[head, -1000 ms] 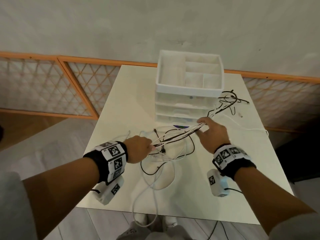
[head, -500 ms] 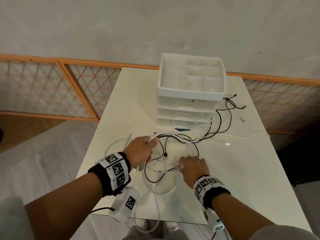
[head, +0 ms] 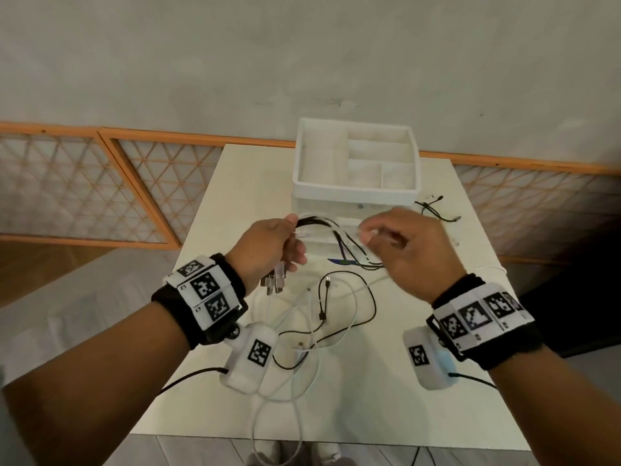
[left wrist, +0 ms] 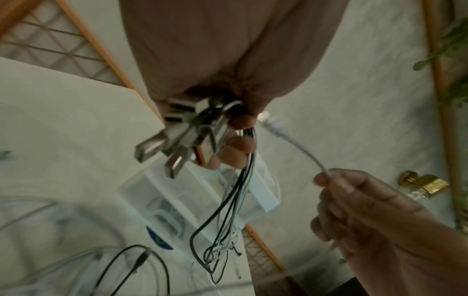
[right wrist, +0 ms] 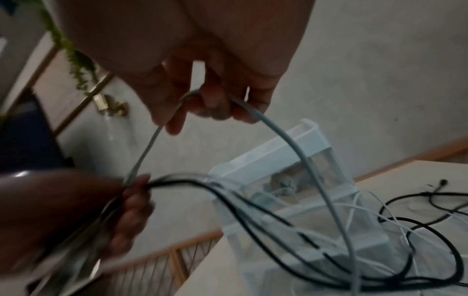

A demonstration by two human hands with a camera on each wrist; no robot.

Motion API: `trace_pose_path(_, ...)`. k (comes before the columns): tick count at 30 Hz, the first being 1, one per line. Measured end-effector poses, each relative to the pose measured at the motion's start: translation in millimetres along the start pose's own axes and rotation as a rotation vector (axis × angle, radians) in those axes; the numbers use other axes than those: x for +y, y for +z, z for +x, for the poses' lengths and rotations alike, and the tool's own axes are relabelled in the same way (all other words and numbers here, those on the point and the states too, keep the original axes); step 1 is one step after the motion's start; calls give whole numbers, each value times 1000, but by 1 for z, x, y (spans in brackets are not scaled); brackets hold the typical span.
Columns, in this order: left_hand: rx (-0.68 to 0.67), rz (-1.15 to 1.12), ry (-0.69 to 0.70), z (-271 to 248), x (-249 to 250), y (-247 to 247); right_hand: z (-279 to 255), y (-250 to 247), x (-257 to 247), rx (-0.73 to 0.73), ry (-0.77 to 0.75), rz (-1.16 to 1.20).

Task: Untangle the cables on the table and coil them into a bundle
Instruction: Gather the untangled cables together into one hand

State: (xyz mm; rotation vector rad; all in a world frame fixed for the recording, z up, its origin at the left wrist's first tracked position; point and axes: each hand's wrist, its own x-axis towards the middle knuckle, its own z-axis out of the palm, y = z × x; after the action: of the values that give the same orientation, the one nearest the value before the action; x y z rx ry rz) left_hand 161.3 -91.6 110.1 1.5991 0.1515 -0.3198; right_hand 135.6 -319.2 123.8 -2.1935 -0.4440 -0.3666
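My left hand (head: 268, 245) is raised above the table and grips a bunch of black and white cables (head: 322, 227), with several USB plugs (left wrist: 177, 138) sticking out below the fist. My right hand (head: 400, 242) is level with it and pinches one white cable (left wrist: 301, 150) near its small plug, whose tip points at the left hand. From both hands the cables hang down to the white table (head: 420, 391), where black and white loops (head: 336, 314) lie tangled. More black cable ends (head: 433, 210) lie right of the drawer unit.
A white plastic drawer unit (head: 356, 193) with a compartment tray on top stands at the back of the table, just behind my hands. An orange-framed lattice screen (head: 84, 186) runs along the wall. One white cable loop (head: 279, 432) hangs over the table's near edge.
Both hands have risen off the table. The right hand came up from the loops near the front, holding a white cable end, and now sits beside the left hand's bunch.
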Motion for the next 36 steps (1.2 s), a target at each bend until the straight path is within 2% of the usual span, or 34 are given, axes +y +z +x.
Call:
trace_pose_path(2, 37, 20, 54, 3, 7, 5, -6, 9, -2, -149, 13, -6)
trace_pose_path(5, 33, 126, 95, 6, 9, 6, -13, 15, 3, -246, 59, -70)
trace_pose_path(9, 76, 438, 134, 5, 6, 4, -15, 15, 4, -317, 112, -68)
trace_pose_path(12, 156, 507, 118, 1, 7, 4, -14, 13, 5, -315, 124, -57)
trace_pose_path(14, 86, 485, 145, -2, 5, 7, -14, 15, 6, -313, 113, -61)
trace_pose_path(18, -155, 522, 201, -14, -8, 27, -9, 32, -4, -304, 59, -85)
trace_pose_path(21, -147, 460, 203, -17, -13, 34, -3, 36, -10, -173, 98, -50)
trace_pose_path(24, -40, 328, 155, -15, 0, 21, -5, 26, 10, -102, 218, -11)
trace_pose_path(26, 11, 156, 158, -14, 17, 5, -17, 21, 43, -147, 350, -82)
trace_pose_path(28, 23, 29, 191, -16, 35, -11, -39, 19, 81, -274, 561, -234)
trace_pose_path(30, 6, 9, 244, -17, 44, -23, -58, 17, 109, -353, 849, -265)
trace_pose_path(32, -2, 95, 263, -17, 42, -28, -60, 11, 114, -322, 1027, -147)
trace_pose_path(33, 3, 166, 248, -16, 36, -28, -53, 7, 111, -265, 1025, -62)
trace_pose_path(36, 49, 293, 122, -7, 8, -25, -14, -16, 75, 35, 782, 164)
